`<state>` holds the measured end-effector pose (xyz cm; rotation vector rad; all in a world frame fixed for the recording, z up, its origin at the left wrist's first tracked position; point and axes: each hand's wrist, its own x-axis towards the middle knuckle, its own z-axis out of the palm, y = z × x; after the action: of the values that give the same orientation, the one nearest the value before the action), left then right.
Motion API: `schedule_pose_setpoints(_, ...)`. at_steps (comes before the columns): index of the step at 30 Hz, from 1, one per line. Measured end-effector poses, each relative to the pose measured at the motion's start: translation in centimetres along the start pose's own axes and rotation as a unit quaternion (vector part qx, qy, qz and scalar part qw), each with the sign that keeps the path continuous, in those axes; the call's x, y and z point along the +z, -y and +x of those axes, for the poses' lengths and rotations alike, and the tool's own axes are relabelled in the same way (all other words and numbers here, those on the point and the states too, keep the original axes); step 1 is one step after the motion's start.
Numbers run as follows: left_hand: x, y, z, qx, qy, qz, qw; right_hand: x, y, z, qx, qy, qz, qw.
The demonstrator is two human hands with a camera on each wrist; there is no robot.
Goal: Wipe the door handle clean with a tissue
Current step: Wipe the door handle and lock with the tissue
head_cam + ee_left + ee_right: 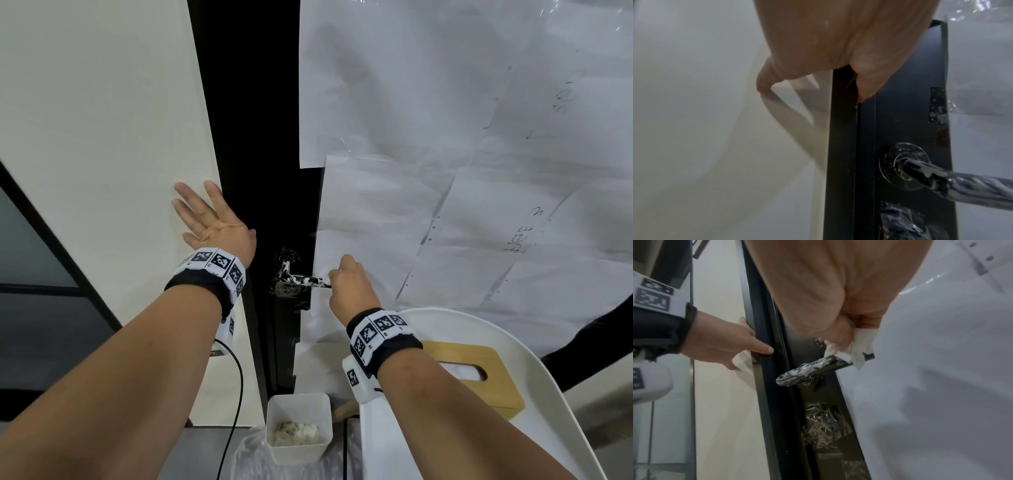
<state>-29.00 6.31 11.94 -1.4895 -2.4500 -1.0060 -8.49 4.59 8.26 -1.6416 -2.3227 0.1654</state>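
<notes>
The door handle (pixel 303 281) is a dark lever smeared with white streaks, mounted on the black edge strip of the door (pixel 274 171) and pointing toward the paper-covered side. Its round base shows in the left wrist view, also flecked white. At the lever's free end, a white tissue (pixel 860 345) is wrapped over the bar, and the right hand (pixel 351 286) has its fingers curled round the tissue, pressing it onto the handle. The stretch of lever between the tissue and the base is still smeared.

Below the handle, crumpled clear film (pixel 823 423) is stuck on the black strip. To the right of the strip the door is covered with white paper sheets (pixel 445 120) under clear plastic.

The left hand (pixel 214 214) lies flat with its fingers spread wide on the pale wall (pixel 102 120) just left of the black strip, its thumb touching the strip's edge; it holds nothing.

Lower down, a white tray (pixel 534 359) carries a wooden tissue box (pixel 493 383) near its far edge. Left of the tray stands a small white bin (pixel 298 404) with crumpled used tissues (pixel 296 433) in it. A black cable (pixel 236 394) hangs from the left wrist.
</notes>
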Motion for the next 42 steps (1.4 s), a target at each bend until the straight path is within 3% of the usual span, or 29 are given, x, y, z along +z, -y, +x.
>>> schedule_pose_setpoints(4, 0.0, -0.1, 0.0, 0.002, -0.001, 0.001, 1.0, -0.3, -0.1, -0.1, -0.016, 0.014, 0.025, 0.999)
schedule_pose_setpoints(9, -0.1, -0.1, 0.0, -0.002, 0.004, 0.0, 1.0, -0.5, -1.3, 0.2, 0.026, -0.061, 0.009, 0.998)
schedule_pose_setpoints(16, 0.0, 0.0, 0.0, 0.0, 0.0, -0.004, 1.0, 0.5, -0.8, 0.1, 0.004, -0.013, 0.045, 0.999)
schedule_pose_setpoints(20, -0.1, -0.1, 0.0, 0.0, 0.007, 0.001, 1.0, 0.6, -0.7, -0.4, -0.019, -0.022, 0.069, 0.997)
schedule_pose_setpoints(25, -0.2, -0.1, -0.1, -0.003, 0.011, 0.007, 1.0, 0.8, -0.9, -1.9, 0.06, 0.005, 0.106, 0.993)
schedule_pose_setpoints(31, -0.3, -0.2, -0.2, -0.004, 0.007, 0.005, 1.0, 1.2, -2.6, -1.5, 0.251, 0.06, 0.232, 0.938)
schedule_pose_setpoints(33, -0.3, -0.2, -0.2, -0.004, 0.009, 0.004, 1.0, 1.4, -3.0, -0.9, 0.293, 0.059, 0.318, 0.9)
schedule_pose_setpoints(34, -0.3, -0.2, -0.2, -0.004, 0.012, 0.003, 1.0, 1.4, -3.0, -0.6, 0.308, 0.056, 0.368, 0.875)
schedule_pose_setpoints(37, -0.3, -0.1, -0.1, -0.001, 0.012, 0.0, 1.0, 0.9, -2.4, 0.1, 0.327, 0.064, 0.391, 0.858)
schedule_pose_setpoints(39, -0.2, -0.1, -0.1, 0.001, 0.011, -0.004, 1.0, 0.9, -1.4, -0.4, 0.349, 0.095, 0.302, 0.882)
schedule_pose_setpoints(41, -0.2, -0.1, -0.1, 0.0, 0.01, -0.006, 1.0, 1.1, -0.9, -0.3, 0.327, 0.092, 0.313, 0.887)
schedule_pose_setpoints(42, -0.2, -0.1, -0.1, -0.002, 0.01, -0.005, 1.0, 0.8, -0.6, -0.4, 0.347, 0.078, 0.414, 0.838)
